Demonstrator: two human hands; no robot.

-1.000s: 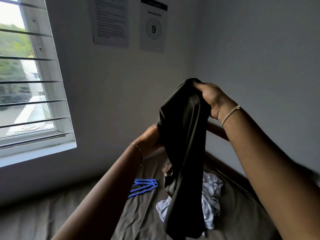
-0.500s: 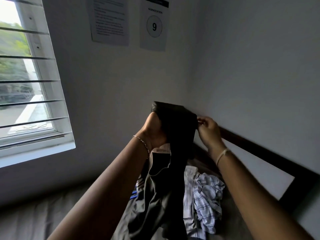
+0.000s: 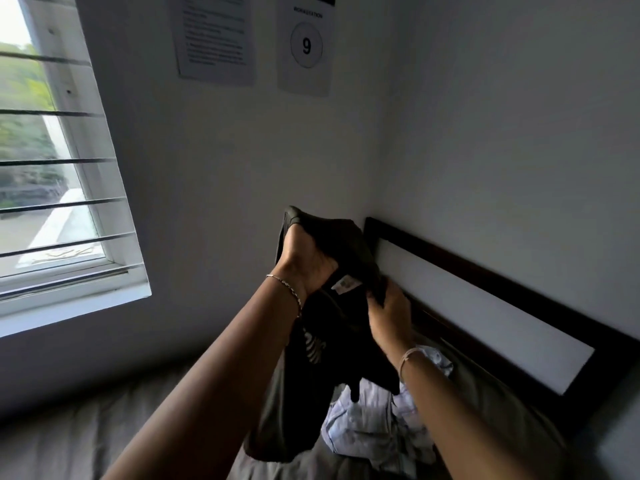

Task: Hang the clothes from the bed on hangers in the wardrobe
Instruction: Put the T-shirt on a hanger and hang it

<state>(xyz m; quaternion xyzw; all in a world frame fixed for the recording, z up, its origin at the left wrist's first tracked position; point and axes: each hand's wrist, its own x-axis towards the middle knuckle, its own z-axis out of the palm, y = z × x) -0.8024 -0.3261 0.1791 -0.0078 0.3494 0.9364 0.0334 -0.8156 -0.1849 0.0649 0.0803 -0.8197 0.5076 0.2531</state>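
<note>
A white-framed window (image 3: 52,168) at the left lets in daylight - 6 thin dark bars cross it, with greenery and pale paving outside. Its sill (image 3: 72,306) catches the brightest light, while the rest of the room lies in soft shade. 2 papers hang high on the white wall (image 3: 225,161): a printed sheet (image 3: 214,36) and a sign (image 3: 306,46) with a circled 9. Along the adjoining wall (image 3: 502,116) stands a dark wooden headboard (image 3: 485,271) that frames a pale panel. Below - the bed (image 3: 69,441), under a wrinkled grey sheet.
</note>
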